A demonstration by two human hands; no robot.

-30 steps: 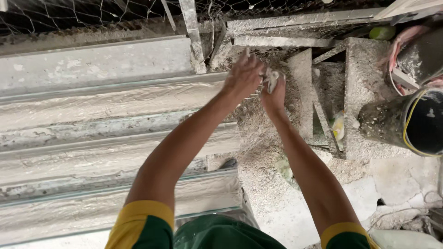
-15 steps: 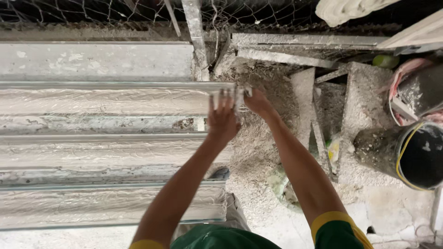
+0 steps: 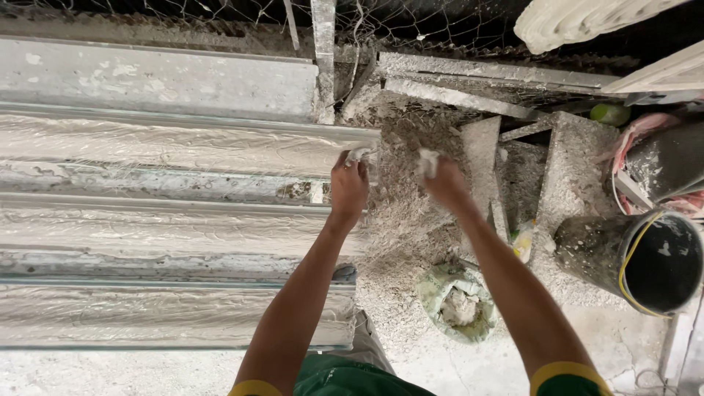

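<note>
My left hand (image 3: 349,183) is closed around a small white lump of plaster at the right end of a long grey mould (image 3: 183,150) filled with pale wet plaster. My right hand (image 3: 440,182) is a little to the right, over the crusted rubble, pinching another white lump (image 3: 427,161) in its fingers. Both forearms reach up from the bottom of the view, with green sleeves edged in yellow.
Two more long moulds (image 3: 169,238) lie parallel below the first. A dark bucket with a yellow rim (image 3: 645,257) stands at right, a green sack of white powder (image 3: 458,304) on the floor, wire mesh (image 3: 440,22) along the top.
My hands were together over the rubble; they have separated, the left one moving to the mould's end, the right one drawing away. The view shifted downward.
</note>
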